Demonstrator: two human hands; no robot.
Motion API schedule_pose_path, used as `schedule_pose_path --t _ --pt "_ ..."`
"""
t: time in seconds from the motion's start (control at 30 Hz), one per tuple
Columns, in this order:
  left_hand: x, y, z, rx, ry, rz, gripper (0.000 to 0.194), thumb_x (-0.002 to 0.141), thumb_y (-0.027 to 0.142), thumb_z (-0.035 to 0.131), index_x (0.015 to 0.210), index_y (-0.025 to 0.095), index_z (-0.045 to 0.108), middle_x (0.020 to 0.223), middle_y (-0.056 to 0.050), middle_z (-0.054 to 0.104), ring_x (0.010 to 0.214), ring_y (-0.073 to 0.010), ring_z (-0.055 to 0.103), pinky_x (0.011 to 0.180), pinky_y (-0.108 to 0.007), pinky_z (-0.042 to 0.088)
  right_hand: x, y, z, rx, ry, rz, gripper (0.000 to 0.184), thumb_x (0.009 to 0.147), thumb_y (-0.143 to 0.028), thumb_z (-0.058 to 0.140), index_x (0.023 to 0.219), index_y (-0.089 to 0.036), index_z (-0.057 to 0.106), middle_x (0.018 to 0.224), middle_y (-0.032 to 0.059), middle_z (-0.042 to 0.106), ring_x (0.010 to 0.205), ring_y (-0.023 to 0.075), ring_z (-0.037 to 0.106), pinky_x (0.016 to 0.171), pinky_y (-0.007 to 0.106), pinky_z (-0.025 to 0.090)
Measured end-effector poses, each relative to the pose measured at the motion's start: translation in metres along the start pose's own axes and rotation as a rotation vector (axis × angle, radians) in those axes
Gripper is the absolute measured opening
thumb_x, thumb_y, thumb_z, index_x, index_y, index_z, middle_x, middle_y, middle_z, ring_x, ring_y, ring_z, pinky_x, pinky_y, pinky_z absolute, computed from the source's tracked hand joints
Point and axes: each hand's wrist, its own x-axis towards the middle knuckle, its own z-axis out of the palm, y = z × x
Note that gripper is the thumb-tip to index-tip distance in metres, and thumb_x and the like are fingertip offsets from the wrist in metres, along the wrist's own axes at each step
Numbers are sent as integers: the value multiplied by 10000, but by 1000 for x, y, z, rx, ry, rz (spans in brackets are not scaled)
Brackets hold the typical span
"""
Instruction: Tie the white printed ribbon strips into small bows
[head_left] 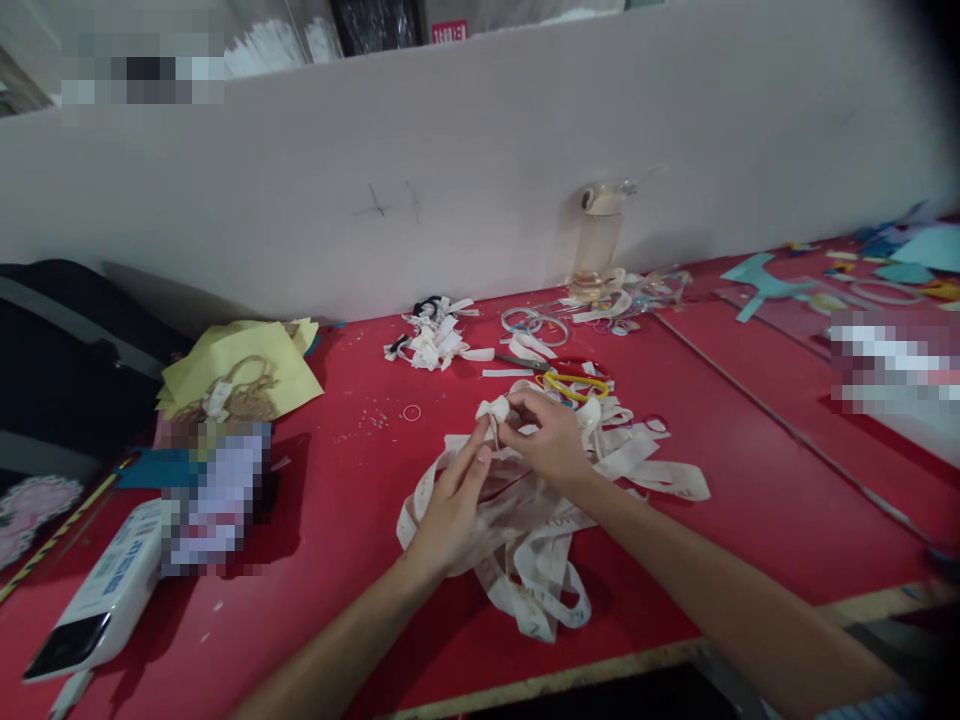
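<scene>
From my distance, I see the small white ribbon bow (493,410) just above the counter (337,620), between the fingertips of both hands. I read the grip as closed on it from both sides: the left hand (448,510) steadies it from below with thumb and forefinger, and the right hand (553,437) pinches at its side. The fingers hide just where the ribbon is caught.

My main worry is slack: if either pinch eases, the soft folds could slip and the bow lose its shape. The printed ribbon (510,590) lies in loose loops under and around the wrists, so a forearm could snag a loop and tug at the work. The scissors (589,368) lie just beyond the right hand among offcuts; a careless reach there might nick a finger or cut the wrong strip. Small bits such as the thin ring (412,412) could be brushed away by a sleeve.

The counter is glossy red, with a worn pale front edge. A pile of white bows (435,345) lies farther back, and a clear bottle (598,240) stands against the pale partition (465,180). Yellow sheets (292,375), a white device (124,580) and a dark bag (67,385) fill the left side; light-blue scraps (765,285) lie off to the right.
</scene>
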Motion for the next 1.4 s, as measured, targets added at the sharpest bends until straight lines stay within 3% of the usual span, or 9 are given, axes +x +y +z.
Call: schedule_pose_path --t 0.1,0.2,0.4,0.73,0.9,1.13,1.4 --pt "5 11 -7 80 103 118 247 866 375 549 1031 242 674 1103 -53 647 1036 -196 588 946 -331 440 2 4 -1 221 -62 160 40 759 -169 591 797 -177 584 660 -28 543 562 96 487 526 205 386" --pt "12 21 -13 -157 134 240 118 858 300 561 863 213 640 929 -17 609 915 -152 590 902 -315 462 3 6 -1 424 -197 254 82 765 -235 627 775 -172 576 605 -37 542 503 84 489 478 195 376" --pt "10 30 -12 -367 -24 257 101 825 202 563 915 203 611 904 -18 551 845 -128 567 810 -285 478 -1 7 -2 804 -505 358 209 733 -314 704 744 -159 565 575 -44 551 444 64 482 449 182 403" --pt "3 33 -12 -369 -155 213 161 837 164 541 978 205 606 904 -23 527 787 -120 556 682 -246 479 -6 10 -6 897 -729 446 345 668 -406 771 733 -138 563 553 -42 552 417 57 472 403 160 374" --pt "2 31 -13 -326 -233 170 187 823 146 582 997 209 611 893 -21 557 789 -124 571 682 -240 473 -3 6 -7 874 -756 398 373 652 -423 776 722 -135 549 567 -42 557 414 50 472 414 163 399" --pt "7 27 -13 -141 -108 150 199 740 143 703 918 207 640 833 8 570 781 -88 530 707 -187 427 -3 2 -6 810 -680 388 257 695 -298 749 748 -140 555 599 -36 572 471 61 508 469 168 419" --pt "10 27 -14 -41 -80 213 207 731 171 710 918 204 628 843 3 562 815 -112 533 743 -217 441 -4 0 -6 641 -578 309 160 663 -180 704 754 -153 575 663 -40 532 577 79 487 546 185 396"
